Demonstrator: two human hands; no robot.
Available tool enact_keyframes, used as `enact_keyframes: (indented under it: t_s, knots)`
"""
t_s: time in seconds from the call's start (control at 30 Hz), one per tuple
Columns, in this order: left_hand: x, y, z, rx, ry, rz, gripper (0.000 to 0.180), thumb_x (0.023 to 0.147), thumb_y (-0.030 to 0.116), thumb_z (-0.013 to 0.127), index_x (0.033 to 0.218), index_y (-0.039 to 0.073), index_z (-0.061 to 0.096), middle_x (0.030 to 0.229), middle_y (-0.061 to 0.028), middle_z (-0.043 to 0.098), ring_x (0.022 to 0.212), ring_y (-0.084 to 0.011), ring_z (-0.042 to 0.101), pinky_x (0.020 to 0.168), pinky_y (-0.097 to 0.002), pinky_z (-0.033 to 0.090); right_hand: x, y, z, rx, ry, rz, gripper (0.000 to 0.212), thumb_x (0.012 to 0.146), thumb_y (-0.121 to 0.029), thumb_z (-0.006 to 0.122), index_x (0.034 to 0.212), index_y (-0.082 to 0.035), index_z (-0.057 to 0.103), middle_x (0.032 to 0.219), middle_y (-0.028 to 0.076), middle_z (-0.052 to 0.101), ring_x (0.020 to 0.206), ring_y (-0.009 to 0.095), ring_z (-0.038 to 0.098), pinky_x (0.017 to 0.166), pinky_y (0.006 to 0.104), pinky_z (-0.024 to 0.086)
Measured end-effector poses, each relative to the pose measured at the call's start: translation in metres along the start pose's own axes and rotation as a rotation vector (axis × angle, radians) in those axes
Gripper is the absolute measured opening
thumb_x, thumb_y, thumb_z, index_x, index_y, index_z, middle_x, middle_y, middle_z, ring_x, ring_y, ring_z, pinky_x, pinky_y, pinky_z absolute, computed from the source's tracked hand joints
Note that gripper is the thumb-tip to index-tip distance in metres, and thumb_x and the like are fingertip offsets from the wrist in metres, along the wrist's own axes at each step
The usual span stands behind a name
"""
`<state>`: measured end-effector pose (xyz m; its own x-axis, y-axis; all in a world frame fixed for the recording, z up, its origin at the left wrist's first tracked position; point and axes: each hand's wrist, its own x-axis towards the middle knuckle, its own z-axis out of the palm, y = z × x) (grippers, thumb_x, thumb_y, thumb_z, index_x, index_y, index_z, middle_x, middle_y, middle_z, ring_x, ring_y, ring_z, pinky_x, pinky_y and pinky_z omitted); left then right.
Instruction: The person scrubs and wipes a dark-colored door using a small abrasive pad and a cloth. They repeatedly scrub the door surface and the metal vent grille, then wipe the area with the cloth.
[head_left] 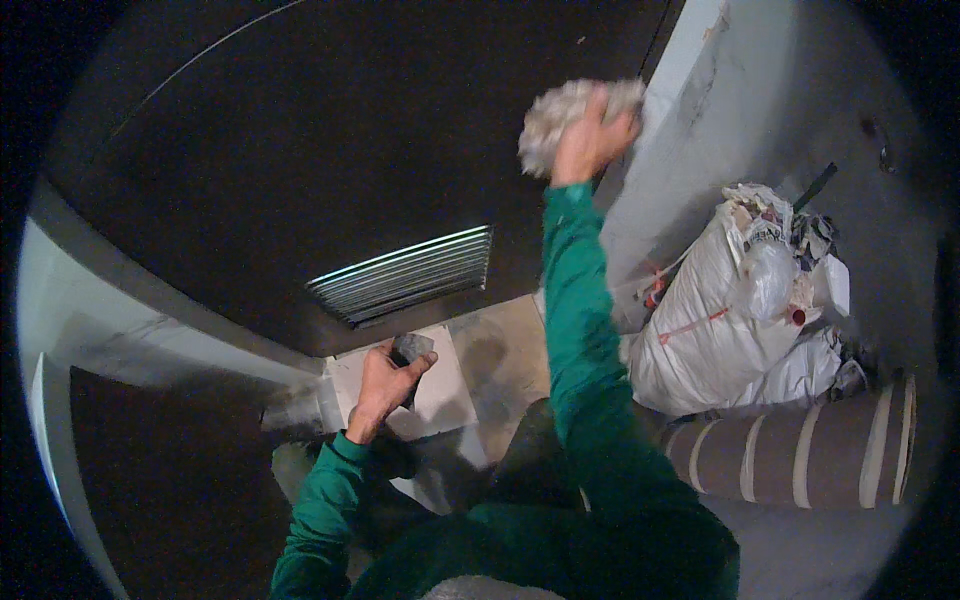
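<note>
Firstly, we list one pale, shaggy cloth, motion-blurred, gripped in the right hand near the dark panel's edge; contact we cannot confirm. One small grey-and-black item, blocky, clasped in the left hand (its lower part obscured, its kind unclear to us). One slatted, metallic vent. One bulging, crumpled white sack, contents mostly hidden. One brown, pale-banded cylinder, its left end behind the green sleeve.
</note>
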<state>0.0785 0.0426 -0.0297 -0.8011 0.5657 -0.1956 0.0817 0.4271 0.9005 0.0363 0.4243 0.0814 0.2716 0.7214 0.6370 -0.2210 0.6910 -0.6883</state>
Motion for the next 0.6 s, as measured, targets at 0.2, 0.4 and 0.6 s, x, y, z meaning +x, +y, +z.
enact_keyframes:
  t_s: [0.2, 0.4, 0.6]
  knots:
    - [0.004, -0.007, -0.008, 0.054, 0.031, 0.009, 0.034, 0.079, 0.027, 0.081, 0.096, -0.002, 0.072, 0.078, -0.008, 0.07, 0.067, -0.0129, 0.061, 0.064, -0.0319, 0.051, 0.043, -0.069, 0.034, -0.198, 0.004, -0.532, 0.05, 0.092, -0.034, 0.068, 0.109, 0.012, 0.06, 0.122, 0.026, 0.05, 0.112, 0.042, 0.05, 0.099, 0.0505, 0.04]
    - [0.007, -0.013, -0.003, -0.008, 0.048, 0.013, 0.039, 0.078, 0.028, 0.082, 0.099, -0.003, 0.07, 0.079, -0.0104, 0.071, 0.069, -0.0163, 0.064, 0.066, -0.0336, 0.053, -0.156, 0.032, -0.086, -0.193, -0.521, -0.073, 0.036, 0.09, -0.011, 0.067, 0.122, 0.006, 0.063, 0.125, 0.023, 0.054, 0.116, 0.037, 0.055, 0.099, 0.0426, 0.043]
    - [0.016, -0.029, -0.015, -0.156, 0.166, 0.069, 0.032, 0.082, 0.021, 0.07, 0.102, -0.004, 0.07, 0.083, -0.014, 0.072, 0.077, -0.0182, 0.065, 0.074, -0.0342, 0.053, -0.245, 0.075, -0.228, -0.439, -0.748, 0.769, 0.037, 0.092, -0.021, 0.068, 0.118, 0.005, 0.065, 0.115, 0.019, 0.068, 0.106, 0.027, 0.061, 0.094, 0.0385, 0.045]
